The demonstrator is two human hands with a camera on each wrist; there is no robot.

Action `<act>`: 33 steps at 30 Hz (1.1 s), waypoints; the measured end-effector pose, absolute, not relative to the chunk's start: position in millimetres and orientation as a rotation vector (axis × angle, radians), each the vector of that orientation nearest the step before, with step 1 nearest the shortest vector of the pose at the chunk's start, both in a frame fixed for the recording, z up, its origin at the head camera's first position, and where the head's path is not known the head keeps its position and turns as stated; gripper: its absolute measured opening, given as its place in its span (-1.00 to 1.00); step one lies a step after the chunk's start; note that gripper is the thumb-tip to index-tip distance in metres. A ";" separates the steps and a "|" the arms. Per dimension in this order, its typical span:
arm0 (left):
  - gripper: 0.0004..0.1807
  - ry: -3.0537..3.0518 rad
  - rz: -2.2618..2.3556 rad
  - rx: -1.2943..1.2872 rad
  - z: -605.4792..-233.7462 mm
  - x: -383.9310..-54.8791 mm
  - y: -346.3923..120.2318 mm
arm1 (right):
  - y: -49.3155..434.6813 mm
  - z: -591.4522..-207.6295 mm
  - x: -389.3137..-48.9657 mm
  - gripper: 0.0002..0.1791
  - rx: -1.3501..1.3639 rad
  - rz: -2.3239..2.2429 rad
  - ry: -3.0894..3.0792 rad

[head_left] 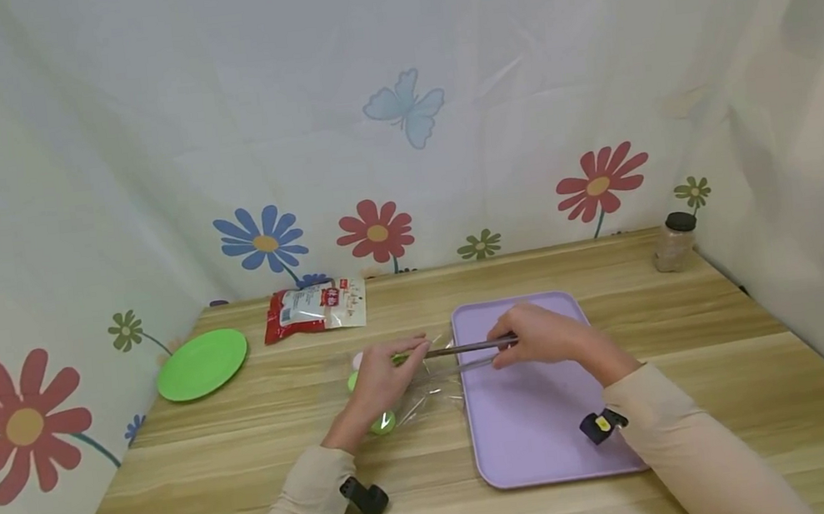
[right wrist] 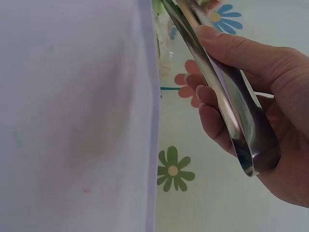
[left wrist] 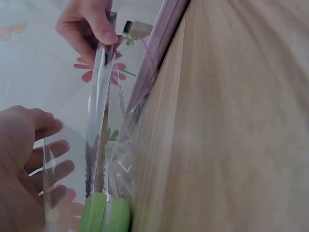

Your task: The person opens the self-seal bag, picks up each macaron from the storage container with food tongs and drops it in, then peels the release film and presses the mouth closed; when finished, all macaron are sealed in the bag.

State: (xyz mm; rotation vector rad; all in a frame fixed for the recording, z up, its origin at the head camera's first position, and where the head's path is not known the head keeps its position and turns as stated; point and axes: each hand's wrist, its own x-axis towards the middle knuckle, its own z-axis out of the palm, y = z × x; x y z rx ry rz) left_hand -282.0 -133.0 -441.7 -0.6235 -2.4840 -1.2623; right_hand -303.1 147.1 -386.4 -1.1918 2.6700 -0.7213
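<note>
The tongs (right wrist: 253, 135) are silver. The tray (head_left: 536, 436) is plain lilac, the plate (head_left: 202, 364) bright green. Round pieces (head_left: 383, 423) in clear plastic wrap (head_left: 434, 393) show lime green; the snack packet (head_left: 315, 307) is red and white. The jar lid (head_left: 680, 221) is black, the sleeves (head_left: 711, 452) beige. The table (head_left: 421, 490) has yellow-brown wood grain; the white backdrop (head_left: 289, 94) bears red, blue and green flowers (head_left: 377, 233) and a pale blue butterfly (head_left: 406, 110).
</note>
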 end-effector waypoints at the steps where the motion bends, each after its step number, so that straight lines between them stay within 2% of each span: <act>1: -0.79 -2.478 -1.265 -0.627 -441.9 -282.3 -132.5 | 149.6 -384.8 -302.7 -0.74 -1.177 -0.717 2.677; 22: -0.78 -2.460 -1.292 -0.656 -440.3 -280.9 -132.4 | 229.6 -343.7 -296.6 -0.79 -1.063 -0.806 2.686; 33: -0.81 -2.458 -1.295 -0.652 -441.1 -281.0 -131.9 | 284.5 -347.4 -307.1 -0.62 -0.685 -0.823 2.982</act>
